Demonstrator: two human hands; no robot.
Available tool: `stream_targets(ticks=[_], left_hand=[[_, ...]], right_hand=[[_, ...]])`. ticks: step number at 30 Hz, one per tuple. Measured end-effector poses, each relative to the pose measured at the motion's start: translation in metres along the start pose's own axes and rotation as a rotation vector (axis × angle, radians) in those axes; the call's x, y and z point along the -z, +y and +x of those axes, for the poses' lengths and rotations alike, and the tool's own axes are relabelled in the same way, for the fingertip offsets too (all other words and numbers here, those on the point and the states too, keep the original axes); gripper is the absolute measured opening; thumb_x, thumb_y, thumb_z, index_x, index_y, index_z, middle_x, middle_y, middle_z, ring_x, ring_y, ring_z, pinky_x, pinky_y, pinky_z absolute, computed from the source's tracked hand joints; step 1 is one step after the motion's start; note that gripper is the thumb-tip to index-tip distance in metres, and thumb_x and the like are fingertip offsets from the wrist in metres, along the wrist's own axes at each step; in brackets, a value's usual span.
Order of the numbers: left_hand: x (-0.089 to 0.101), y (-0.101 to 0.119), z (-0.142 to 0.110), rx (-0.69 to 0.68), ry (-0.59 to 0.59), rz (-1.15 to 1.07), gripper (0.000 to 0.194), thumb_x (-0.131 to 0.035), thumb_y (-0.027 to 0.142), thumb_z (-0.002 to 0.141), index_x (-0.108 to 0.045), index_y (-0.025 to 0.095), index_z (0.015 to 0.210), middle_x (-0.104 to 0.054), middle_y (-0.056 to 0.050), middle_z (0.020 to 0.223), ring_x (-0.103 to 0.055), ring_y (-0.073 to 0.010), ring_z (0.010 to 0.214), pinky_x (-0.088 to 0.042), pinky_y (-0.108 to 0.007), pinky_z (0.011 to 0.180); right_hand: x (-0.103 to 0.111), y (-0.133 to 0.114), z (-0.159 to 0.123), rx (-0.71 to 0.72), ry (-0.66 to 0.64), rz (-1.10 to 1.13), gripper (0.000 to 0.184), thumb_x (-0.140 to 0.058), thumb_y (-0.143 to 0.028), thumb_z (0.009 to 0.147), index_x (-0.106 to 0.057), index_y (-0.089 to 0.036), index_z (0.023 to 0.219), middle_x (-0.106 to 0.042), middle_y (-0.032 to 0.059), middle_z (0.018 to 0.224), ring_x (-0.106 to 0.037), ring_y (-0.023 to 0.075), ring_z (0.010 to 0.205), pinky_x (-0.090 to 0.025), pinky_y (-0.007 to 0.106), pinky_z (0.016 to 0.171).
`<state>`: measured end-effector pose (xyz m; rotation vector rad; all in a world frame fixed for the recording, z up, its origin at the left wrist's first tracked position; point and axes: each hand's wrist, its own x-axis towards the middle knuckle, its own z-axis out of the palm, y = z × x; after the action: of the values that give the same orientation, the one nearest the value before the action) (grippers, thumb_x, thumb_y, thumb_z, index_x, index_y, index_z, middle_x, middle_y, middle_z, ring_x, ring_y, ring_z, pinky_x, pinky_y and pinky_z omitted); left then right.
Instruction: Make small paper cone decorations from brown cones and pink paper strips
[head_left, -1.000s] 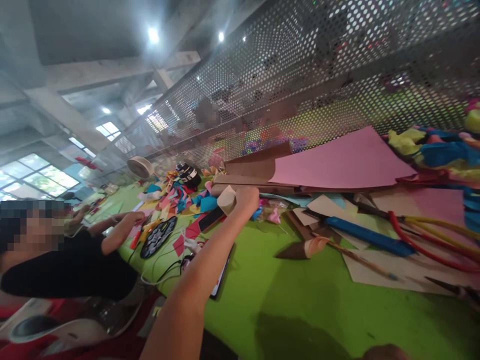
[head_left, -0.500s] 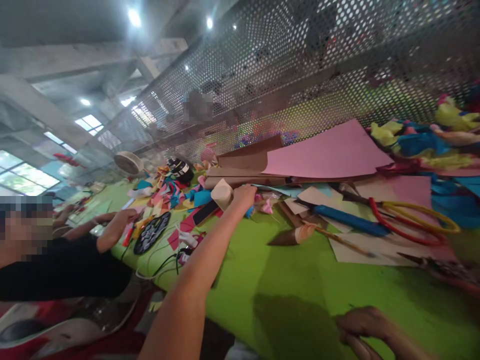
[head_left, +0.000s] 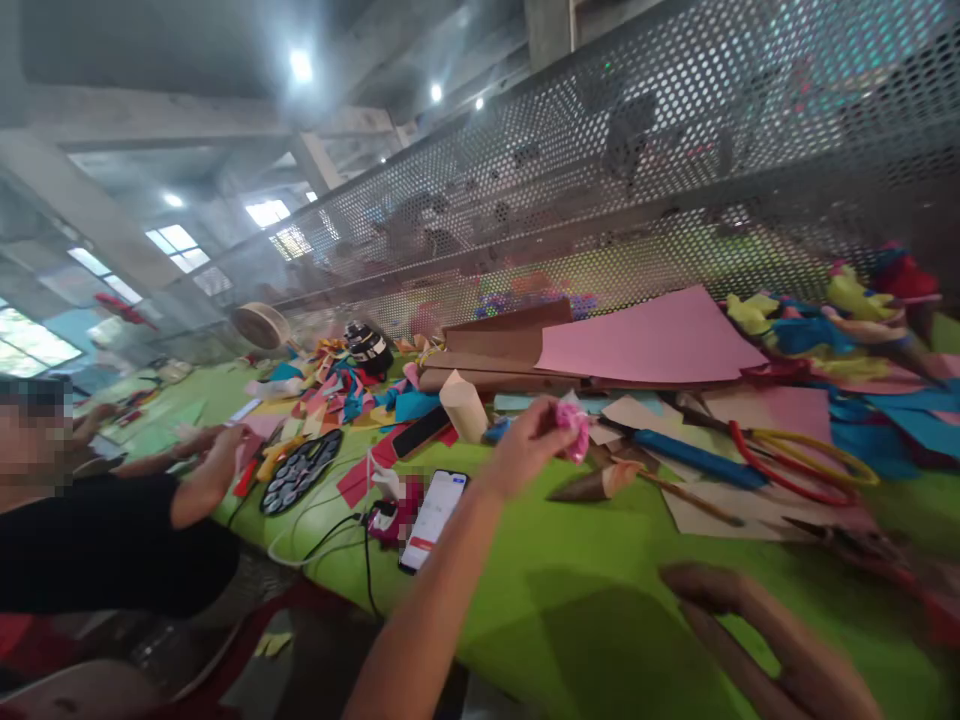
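My left hand [head_left: 534,447] pinches a small crumpled pink bundle [head_left: 574,428] just above the table; its exact kind is not clear. Below and to the right of it lies a small brown paper cone [head_left: 596,482] with a pale, peach-coloured end. Just left of the hand stands a cream paper roll [head_left: 463,407]. At the lower right, my right hand [head_left: 757,635] hovers low over the green table, thumb and fingers apart, holding nothing.
Scissors [head_left: 806,455] with red and yellow handles, a blue-handled tool [head_left: 701,457] and a brush [head_left: 697,498] lie on paper pieces at right. A lit phone [head_left: 433,522] and cables are at left. Behind stands a perforated metal screen [head_left: 600,200]. A co-worker's arm [head_left: 206,480] works at far left.
My left hand has moved right from beside the cream roll and lifted the pink bundle. The lit phone has come out from behind my forearm. My right hand's fingers have spread.
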<state>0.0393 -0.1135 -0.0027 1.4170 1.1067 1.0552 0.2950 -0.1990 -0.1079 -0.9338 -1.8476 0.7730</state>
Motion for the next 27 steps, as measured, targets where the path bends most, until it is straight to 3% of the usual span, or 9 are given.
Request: stream_targets(ticks=[2, 6, 10, 15, 21, 27], left_hand=[[-0.021, -0.014, -0.018, -0.002, 0.006, -0.101, 0.027, -0.068, 0.041, 0.087, -0.057, 0.018, 0.097, -0.067, -0.007, 0.101, -0.064, -0.0165, 0.089, -0.054, -0.034, 0.085], [-0.043, -0.034, -0.041, 0.036, 0.043, -0.196, 0.049, -0.083, 0.042, 0.073, -0.057, 0.018, 0.105, -0.064, -0.006, 0.103, -0.063, -0.0167, 0.09, -0.053, -0.033, 0.085], [-0.04, -0.047, -0.049, 0.096, 0.065, -0.144, 0.048, -0.083, 0.044, 0.071, -0.06, 0.017, 0.103, -0.061, -0.006, 0.102, -0.06, -0.015, 0.082, -0.052, -0.031, 0.075], [-0.03, -0.062, -0.05, 0.036, 0.204, 0.045, 0.03, -0.082, 0.027, 0.071, -0.064, 0.016, 0.093, -0.06, -0.004, 0.098, -0.057, -0.0139, 0.082, -0.048, -0.028, 0.074], [-0.03, -0.07, -0.055, 0.087, 0.237, 0.0, 0.03, -0.084, 0.021, 0.068, -0.062, 0.017, 0.088, -0.06, -0.004, 0.097, -0.059, -0.0155, 0.086, -0.049, -0.028, 0.078], [-0.034, -0.061, -0.062, 0.116, 0.135, -0.115, 0.032, -0.081, 0.023, 0.072, -0.062, 0.018, 0.098, -0.068, -0.004, 0.098, -0.062, -0.0182, 0.091, -0.05, -0.031, 0.086]], right_hand=[[0.004, -0.014, 0.012, 0.007, 0.042, -0.01, 0.024, -0.063, -0.041, 0.092, -0.074, -0.025, 0.106, -0.077, 0.0096, 0.11, -0.075, 0.0266, 0.096, -0.064, 0.032, 0.08], [0.009, -0.046, 0.043, -0.015, 0.125, -0.033, 0.023, -0.064, -0.045, 0.091, -0.074, -0.028, 0.102, -0.076, 0.0063, 0.096, -0.074, 0.0236, 0.084, -0.062, 0.031, 0.072], [0.005, -0.057, 0.073, -0.085, 0.142, -0.041, 0.03, -0.063, -0.052, 0.089, -0.074, -0.025, 0.099, -0.075, 0.0067, 0.091, -0.07, 0.0232, 0.077, -0.058, 0.031, 0.064], [-0.014, -0.053, 0.095, -0.076, 0.044, -0.032, 0.028, -0.068, -0.049, 0.087, -0.074, -0.023, 0.096, -0.074, 0.0073, 0.089, -0.067, 0.0222, 0.074, -0.055, 0.031, 0.062], [-0.034, -0.038, 0.092, -0.077, 0.016, -0.025, 0.022, -0.065, -0.043, 0.089, -0.074, -0.022, 0.089, -0.074, 0.0062, 0.084, -0.07, 0.0229, 0.075, -0.057, 0.034, 0.068], [-0.032, -0.038, 0.087, -0.14, 0.052, 0.055, 0.017, -0.068, -0.039, 0.085, -0.074, -0.022, 0.082, -0.073, 0.0039, 0.076, -0.069, 0.0217, 0.07, -0.057, 0.033, 0.065]])
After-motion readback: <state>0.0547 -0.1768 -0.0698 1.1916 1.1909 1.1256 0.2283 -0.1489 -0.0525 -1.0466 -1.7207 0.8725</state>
